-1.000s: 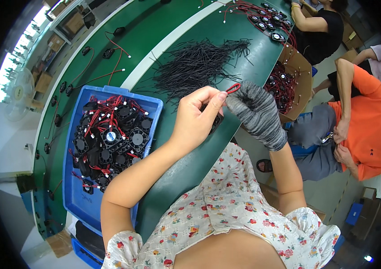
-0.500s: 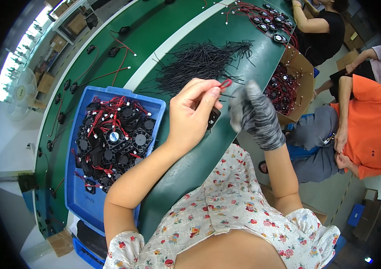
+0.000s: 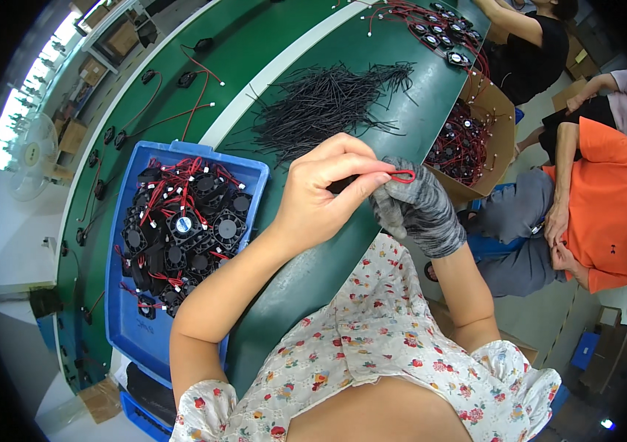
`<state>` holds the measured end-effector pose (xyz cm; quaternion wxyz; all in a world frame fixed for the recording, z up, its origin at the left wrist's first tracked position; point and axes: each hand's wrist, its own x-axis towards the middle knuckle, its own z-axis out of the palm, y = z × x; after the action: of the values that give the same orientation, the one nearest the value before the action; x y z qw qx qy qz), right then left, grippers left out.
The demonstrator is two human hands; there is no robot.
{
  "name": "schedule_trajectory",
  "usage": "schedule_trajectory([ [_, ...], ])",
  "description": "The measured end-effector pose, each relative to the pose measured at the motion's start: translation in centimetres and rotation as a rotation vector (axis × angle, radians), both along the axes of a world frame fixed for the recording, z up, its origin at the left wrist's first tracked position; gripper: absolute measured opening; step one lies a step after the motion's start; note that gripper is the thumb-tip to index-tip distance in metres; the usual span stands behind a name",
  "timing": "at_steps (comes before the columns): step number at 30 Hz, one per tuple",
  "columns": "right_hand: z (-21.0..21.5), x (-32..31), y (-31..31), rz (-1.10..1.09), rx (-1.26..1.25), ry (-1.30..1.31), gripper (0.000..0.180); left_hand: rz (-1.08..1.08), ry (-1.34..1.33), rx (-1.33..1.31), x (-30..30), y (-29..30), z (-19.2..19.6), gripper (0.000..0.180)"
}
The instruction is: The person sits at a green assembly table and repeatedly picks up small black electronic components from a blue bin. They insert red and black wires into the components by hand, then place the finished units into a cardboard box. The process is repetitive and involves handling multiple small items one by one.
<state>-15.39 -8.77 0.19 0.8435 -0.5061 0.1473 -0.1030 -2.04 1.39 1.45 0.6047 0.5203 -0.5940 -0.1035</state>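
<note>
A folded loop of red wire [image 3: 403, 176] sticks out from the pinched thumb and forefinger of my bare left hand [image 3: 332, 188]. Something dark shows under those fingers, mostly hidden. My right hand [image 3: 420, 210], in a grey-black knitted glove, is up against the loop with its fingers bent together; what they hold, if anything, cannot be made out. Beyond my hands lies a heap of thin black ties [image 3: 321, 107] on the green table. To the left, a blue bin [image 3: 133, 324] holds many small black fans [image 3: 228, 227] with red leads and white plugs.
A green belt [image 3: 158, 96] behind a white rail carries scattered fans. More wired fans [image 3: 442, 29] lie at the far table end. A cardboard box [image 3: 501, 125] of fans stands past the table's right edge. A person in orange [image 3: 608, 199] sits at right; others sit farther back.
My left hand has turned and shifted right, bringing the red loop to the glove. My right hand has come down and closed in beside it. The dark fan under my left hand is now mostly hidden.
</note>
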Motion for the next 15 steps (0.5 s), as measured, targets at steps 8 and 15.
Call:
schedule_trajectory([
  [8, 2.1, 1.2, 0.1, -0.03, -1.906, 0.165, 0.019, -0.077, 0.748, 0.399, -0.6, -0.2, -1.6, 0.011],
  [15, 1.5, 2.0, -2.9, 0.134, -2.13, 0.061, 0.017, -0.042, 1.011, 0.595, 0.2, -0.4, -2.6, 0.012],
])
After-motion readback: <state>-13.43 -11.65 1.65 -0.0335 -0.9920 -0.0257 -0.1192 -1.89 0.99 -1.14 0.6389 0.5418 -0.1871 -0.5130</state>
